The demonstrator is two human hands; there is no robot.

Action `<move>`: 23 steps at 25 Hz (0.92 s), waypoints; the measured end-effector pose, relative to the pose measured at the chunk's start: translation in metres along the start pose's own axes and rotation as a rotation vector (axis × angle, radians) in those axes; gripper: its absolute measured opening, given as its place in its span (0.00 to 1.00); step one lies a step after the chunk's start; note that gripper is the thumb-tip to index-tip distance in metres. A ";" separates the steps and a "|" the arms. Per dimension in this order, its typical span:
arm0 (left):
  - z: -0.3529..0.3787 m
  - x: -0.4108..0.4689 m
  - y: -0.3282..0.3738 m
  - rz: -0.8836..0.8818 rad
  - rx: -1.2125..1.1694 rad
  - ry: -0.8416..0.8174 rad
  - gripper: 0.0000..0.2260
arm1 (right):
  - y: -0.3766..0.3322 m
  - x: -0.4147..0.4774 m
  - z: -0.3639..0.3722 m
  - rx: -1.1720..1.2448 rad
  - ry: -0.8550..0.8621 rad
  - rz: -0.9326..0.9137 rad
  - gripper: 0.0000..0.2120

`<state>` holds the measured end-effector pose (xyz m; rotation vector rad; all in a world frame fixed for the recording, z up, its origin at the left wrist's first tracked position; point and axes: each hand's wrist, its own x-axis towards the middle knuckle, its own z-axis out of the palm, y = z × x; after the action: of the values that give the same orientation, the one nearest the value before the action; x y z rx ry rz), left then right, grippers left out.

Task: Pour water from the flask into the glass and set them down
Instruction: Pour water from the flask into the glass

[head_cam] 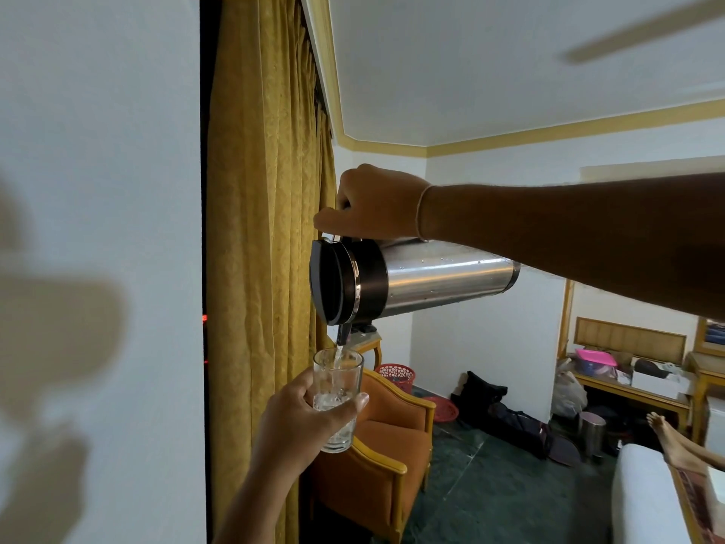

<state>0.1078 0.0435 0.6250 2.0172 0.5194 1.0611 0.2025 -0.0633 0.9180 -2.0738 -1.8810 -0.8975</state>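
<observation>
Above glass (336,402) gripped by left hand (302,414): right hand (372,204) clasps tipped flask (412,280).

Flask (431,280) handle hidden inside right hand (376,202); blurred ceiling fan blade (643,33) cut by frame edge.

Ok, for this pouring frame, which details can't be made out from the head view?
- Flask handle: hidden inside the right hand, so the grip itself can't be seen.
- Water left in the flask: hidden by its opaque steel wall.
- Exact water level in the glass: the left hand wraps its lower part.
- Surface for setting them down: none identifiable.
- Ceiling fan blade: motion-blurred.
</observation>
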 end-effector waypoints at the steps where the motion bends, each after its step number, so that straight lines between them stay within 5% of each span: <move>1: 0.000 -0.001 0.000 -0.001 -0.004 0.001 0.32 | 0.000 -0.001 0.001 -0.010 0.001 0.001 0.26; 23: 0.005 -0.007 0.000 -0.061 -0.018 -0.052 0.39 | -0.006 -0.015 -0.005 -0.052 0.010 -0.016 0.25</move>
<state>0.1076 0.0368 0.6199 1.9952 0.5387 0.9706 0.1958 -0.0774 0.9121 -2.0826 -1.8914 -0.9692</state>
